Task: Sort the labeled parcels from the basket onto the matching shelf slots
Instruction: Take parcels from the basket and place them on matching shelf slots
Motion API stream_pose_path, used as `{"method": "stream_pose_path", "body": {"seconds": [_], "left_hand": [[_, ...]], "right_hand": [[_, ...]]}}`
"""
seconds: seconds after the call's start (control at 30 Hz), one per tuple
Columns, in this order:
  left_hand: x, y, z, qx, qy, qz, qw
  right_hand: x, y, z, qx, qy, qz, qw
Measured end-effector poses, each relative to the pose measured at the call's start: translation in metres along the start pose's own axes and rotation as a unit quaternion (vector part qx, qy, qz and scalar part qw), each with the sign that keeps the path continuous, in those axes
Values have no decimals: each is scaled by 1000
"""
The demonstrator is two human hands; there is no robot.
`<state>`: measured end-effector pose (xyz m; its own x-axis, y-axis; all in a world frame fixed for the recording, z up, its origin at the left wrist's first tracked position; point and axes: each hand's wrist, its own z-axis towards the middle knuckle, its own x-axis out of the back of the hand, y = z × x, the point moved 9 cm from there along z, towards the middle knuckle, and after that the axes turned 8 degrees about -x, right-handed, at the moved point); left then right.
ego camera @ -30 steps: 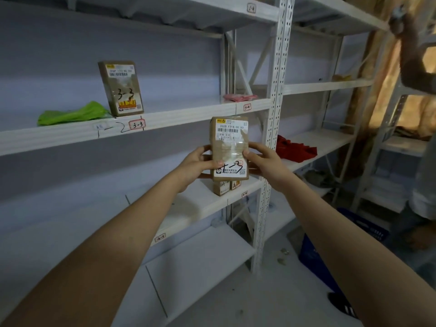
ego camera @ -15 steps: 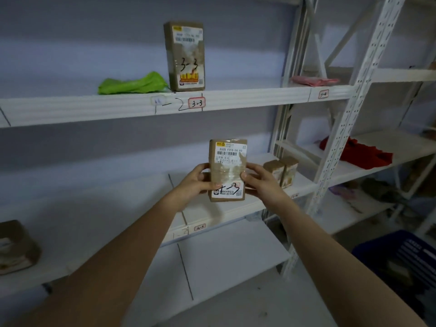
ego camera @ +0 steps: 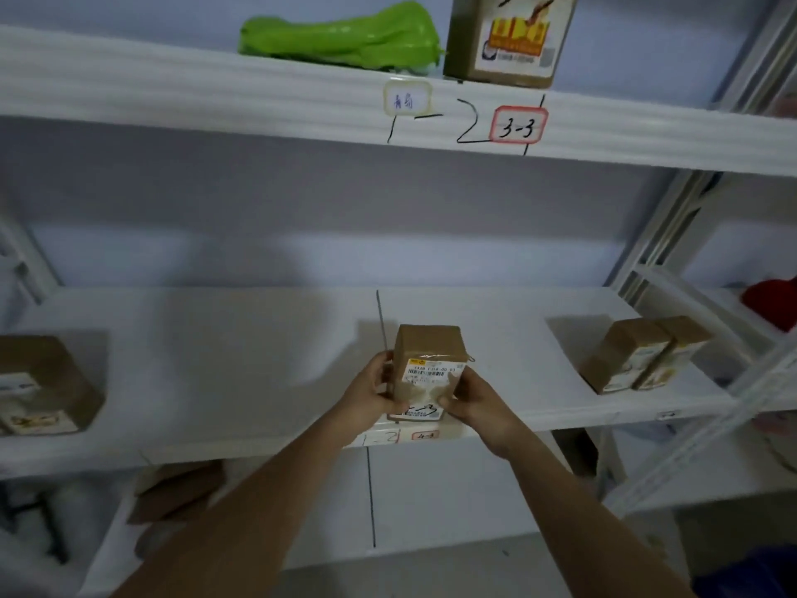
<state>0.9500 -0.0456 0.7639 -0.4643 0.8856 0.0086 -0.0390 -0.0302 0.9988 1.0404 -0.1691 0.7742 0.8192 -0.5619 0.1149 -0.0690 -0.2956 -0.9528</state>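
Both hands grip one parcel (ego camera: 425, 373) upright at the front edge of the middle shelf (ego camera: 267, 347): the left hand (ego camera: 371, 392) curls round its left side, the right hand (ego camera: 468, 397) round its lower right corner. It stands just above a small red slot tag (ego camera: 425, 435) that seems to read 4-3. The step in hand looks like placing. Next would be to set it down inside that slot, right of the dividing line (ego camera: 380, 315), then let go.

The upper parcel (ego camera: 509, 36) is cut off by the top edge.
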Motion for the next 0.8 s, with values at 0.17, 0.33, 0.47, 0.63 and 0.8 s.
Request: {"method": "stream_pose_path", "body": {"seconds": [0.17,0.33,0.47,0.63,0.8], "left_hand": [[-2,-37,16,6,17,-21,1000],[-2,-61,16,-2,29,24,999],[0,-58,25,-19,45,113,992],[-1,-62,31,1,56,114,992],[5,-68,3,41,110,78,990]], "right_hand": [[8,29,42,1,29,-31,999],[12,51,65,4,31,-47,998],[11,50,73,10,31,-72,997],[12,51,79,12,34,-105,994],[11,54,55,36,53,-76,995]]}}
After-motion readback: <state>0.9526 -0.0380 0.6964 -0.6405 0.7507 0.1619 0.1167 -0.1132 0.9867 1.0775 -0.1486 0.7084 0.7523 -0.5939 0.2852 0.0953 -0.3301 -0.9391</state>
